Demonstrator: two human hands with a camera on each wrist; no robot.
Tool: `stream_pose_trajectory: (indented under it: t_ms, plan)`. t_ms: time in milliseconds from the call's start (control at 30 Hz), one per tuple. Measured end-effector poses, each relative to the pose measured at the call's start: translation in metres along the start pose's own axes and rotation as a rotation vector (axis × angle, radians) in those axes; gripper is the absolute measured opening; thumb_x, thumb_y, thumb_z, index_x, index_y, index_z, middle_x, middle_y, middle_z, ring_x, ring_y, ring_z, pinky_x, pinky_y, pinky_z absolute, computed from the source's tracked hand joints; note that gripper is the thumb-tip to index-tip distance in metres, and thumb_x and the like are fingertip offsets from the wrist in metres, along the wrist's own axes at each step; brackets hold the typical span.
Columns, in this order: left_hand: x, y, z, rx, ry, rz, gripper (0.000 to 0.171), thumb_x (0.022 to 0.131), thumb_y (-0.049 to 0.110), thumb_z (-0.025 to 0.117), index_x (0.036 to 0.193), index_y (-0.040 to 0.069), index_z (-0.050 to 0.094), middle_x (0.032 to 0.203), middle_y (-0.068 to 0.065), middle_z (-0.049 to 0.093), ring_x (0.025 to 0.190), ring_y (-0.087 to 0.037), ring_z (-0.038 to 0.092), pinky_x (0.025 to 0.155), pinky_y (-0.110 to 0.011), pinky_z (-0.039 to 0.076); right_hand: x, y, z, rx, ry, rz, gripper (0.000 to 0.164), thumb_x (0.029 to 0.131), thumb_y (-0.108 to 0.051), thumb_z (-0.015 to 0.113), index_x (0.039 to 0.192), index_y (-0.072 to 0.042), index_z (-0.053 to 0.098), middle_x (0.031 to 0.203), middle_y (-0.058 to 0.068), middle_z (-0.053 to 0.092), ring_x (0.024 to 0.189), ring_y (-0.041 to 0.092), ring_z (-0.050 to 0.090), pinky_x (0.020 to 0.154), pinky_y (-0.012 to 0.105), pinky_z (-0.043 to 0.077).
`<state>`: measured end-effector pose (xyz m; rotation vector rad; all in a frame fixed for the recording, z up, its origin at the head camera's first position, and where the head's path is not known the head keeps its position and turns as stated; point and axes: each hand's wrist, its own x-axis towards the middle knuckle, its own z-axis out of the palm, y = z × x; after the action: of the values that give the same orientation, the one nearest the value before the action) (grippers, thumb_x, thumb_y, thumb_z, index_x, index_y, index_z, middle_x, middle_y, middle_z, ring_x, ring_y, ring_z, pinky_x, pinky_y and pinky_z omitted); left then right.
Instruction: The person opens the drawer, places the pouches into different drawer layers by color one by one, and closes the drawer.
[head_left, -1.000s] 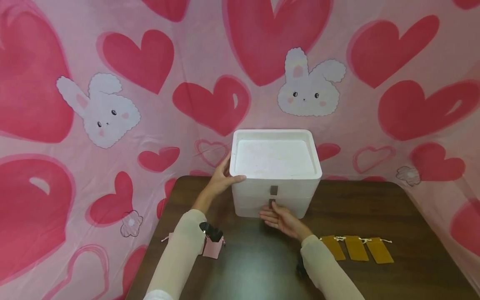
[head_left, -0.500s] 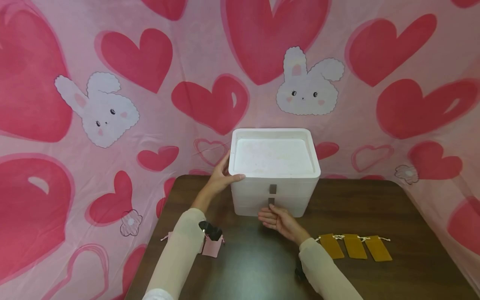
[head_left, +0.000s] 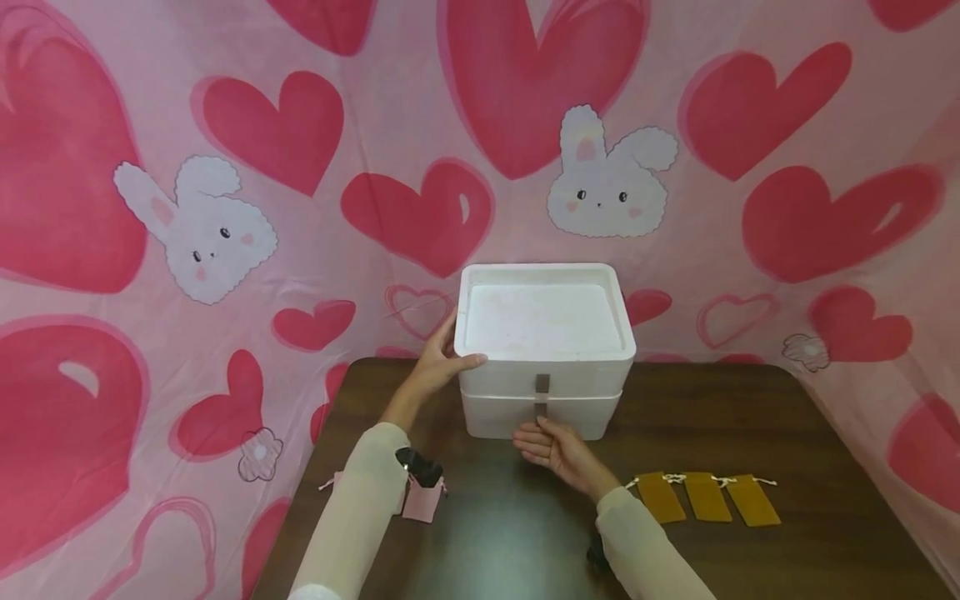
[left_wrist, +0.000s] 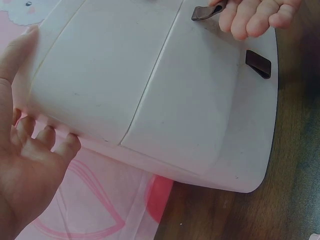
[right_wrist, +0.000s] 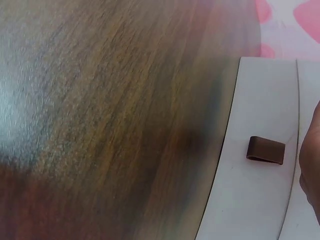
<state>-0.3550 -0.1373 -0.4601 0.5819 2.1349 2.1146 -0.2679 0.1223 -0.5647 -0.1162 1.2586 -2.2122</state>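
A white drawer unit [head_left: 592, 377] with a shallow rimmed top stands at the back of the table. Small brown pull tabs run down its front, the upper tab [head_left: 543, 382] just under the top rim. At the left top corner my left hand [head_left: 437, 364] grips the unit, thumb over the front edge and fingers along its side. My right hand [head_left: 558, 454] is palm up at the front, its thumb and finger pinching the middle pull tab [left_wrist: 205, 12]. Below it, a lower pull tab [left_wrist: 258, 64] hangs untouched, also seen in the right wrist view.
Several mustard drawstring pouches [head_left: 707, 497] lie in a row on the right of the dark wooden table [head_left: 495, 533]. Pink pouches [head_left: 422, 502] lie at left, partly hidden by the left sleeve. A pink heart-print cloth [head_left: 420, 100] hangs close behind the unit.
The seam below the top drawer shows more clearly and the front under it has shifted slightly forward. The right hand has come slightly towards me with the tab. The left hand keeps its place.
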Motion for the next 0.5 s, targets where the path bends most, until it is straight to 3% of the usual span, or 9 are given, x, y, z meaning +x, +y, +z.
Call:
stream_pose_trajectory:
  t_ms: [400,500]
  plan:
    - [-0.001,-0.001,0.001,-0.013,0.017,-0.018,0.103,0.084,-0.006,0.074,0.165,0.022,0.016,0.17,-0.004,0.027,0.147,-0.027,0.041,0.122,-0.047,0.037,-0.016,0.005,0.007,-0.04,0.001,0.02,0.061,0.112,-0.03,0.037,0.146,0.021,0.032,0.11,0.001,0.079,0.105,0.013,0.075,0.093,0.028,0.061]
    - [0.001,0.0,0.002,-0.014,0.016,-0.014,0.103,0.084,-0.006,0.074,0.164,0.022,0.017,0.169,-0.004,0.028,0.147,-0.028,0.041,0.122,-0.048,0.037,-0.02,0.006,0.009,-0.039,-0.002,0.007,0.059,0.112,-0.029,0.036,0.145,0.021,0.036,0.107,0.001,0.079,0.104,0.012,0.075,0.092,0.027,0.061]
